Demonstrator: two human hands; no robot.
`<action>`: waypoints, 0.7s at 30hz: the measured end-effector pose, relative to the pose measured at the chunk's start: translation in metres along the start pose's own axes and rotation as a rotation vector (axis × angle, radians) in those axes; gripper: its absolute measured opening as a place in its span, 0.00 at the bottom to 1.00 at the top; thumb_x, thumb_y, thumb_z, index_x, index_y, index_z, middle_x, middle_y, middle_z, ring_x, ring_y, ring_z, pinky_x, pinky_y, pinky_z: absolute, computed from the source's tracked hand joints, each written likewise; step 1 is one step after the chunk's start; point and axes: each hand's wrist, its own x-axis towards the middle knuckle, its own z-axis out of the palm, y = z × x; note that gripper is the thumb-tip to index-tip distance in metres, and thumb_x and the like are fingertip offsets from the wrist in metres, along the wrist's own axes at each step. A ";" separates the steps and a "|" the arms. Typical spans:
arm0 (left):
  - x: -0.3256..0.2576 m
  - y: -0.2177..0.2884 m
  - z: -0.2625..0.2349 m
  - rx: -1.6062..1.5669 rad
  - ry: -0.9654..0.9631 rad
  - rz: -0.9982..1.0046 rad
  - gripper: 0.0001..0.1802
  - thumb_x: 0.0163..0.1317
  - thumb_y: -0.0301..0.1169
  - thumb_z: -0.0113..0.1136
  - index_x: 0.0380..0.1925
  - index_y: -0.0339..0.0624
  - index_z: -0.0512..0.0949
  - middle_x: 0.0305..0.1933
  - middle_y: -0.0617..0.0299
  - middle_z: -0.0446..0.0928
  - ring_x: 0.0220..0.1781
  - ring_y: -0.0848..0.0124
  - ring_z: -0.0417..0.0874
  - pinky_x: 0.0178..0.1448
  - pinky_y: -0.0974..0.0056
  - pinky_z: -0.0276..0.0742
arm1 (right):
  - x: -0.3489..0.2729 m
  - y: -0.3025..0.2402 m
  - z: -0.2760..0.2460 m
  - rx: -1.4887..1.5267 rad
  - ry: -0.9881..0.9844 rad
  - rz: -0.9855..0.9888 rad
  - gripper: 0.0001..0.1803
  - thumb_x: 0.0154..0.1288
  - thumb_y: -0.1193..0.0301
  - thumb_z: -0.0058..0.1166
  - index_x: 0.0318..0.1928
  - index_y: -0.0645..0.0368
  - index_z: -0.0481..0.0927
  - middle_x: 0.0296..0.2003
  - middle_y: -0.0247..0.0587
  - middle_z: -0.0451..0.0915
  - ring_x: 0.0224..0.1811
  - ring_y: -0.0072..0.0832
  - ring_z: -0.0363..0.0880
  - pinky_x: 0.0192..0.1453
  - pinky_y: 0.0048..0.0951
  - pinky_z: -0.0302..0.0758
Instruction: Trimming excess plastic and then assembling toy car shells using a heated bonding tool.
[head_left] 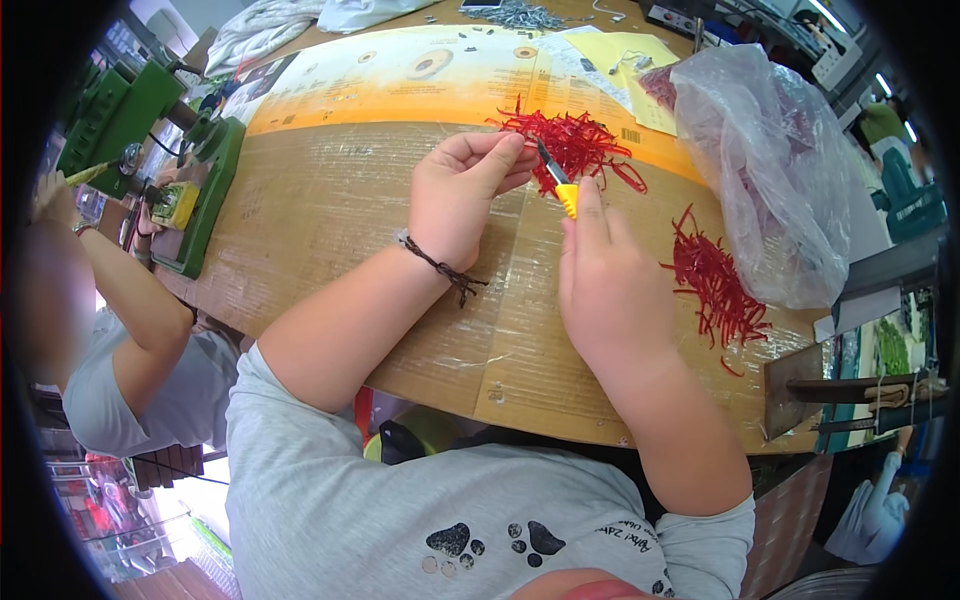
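My right hand (615,270) is closed around a small knife with a yellow handle (568,197). Its dark, narrow blade (551,165) points up and left, its tip close to my left fingertips. My left hand (455,185) pinches a thin red plastic piece (530,143) between thumb and forefinger, mostly hidden by the fingers. Just beyond both hands lies a heap of red plastic strips (580,140), some looped. To the right of my right hand is a second red heap (708,275), with a few strips loose at its edge.
A clear plastic bag (780,170) stands at the right on the cardboard-covered table (330,220). A green hand press (215,190) is at the left, beside a co-worker's arm (135,285). Metal parts (515,15) and a yellow sheet (635,75) lie at the back.
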 end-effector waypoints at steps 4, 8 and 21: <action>0.000 0.000 0.000 -0.008 -0.025 -0.005 0.10 0.73 0.28 0.62 0.47 0.31 0.80 0.49 0.50 0.85 0.51 0.62 0.87 0.60 0.57 0.86 | -0.001 -0.001 0.003 0.043 0.027 -0.030 0.25 0.75 0.66 0.52 0.67 0.65 0.72 0.37 0.49 0.81 0.29 0.46 0.84 0.31 0.46 0.81; -0.002 -0.001 0.002 -0.017 -0.027 0.003 0.11 0.73 0.28 0.61 0.48 0.30 0.79 0.50 0.50 0.85 0.52 0.62 0.87 0.61 0.56 0.85 | -0.001 -0.003 0.003 0.034 -0.001 -0.035 0.24 0.75 0.66 0.52 0.66 0.65 0.73 0.36 0.49 0.81 0.27 0.46 0.84 0.29 0.45 0.81; -0.003 0.005 0.001 -0.119 0.002 0.013 0.09 0.75 0.28 0.59 0.47 0.32 0.79 0.50 0.49 0.85 0.54 0.60 0.87 0.63 0.56 0.85 | 0.011 0.026 0.000 -0.171 -0.042 0.196 0.22 0.79 0.65 0.47 0.65 0.65 0.74 0.41 0.50 0.83 0.33 0.48 0.86 0.34 0.45 0.83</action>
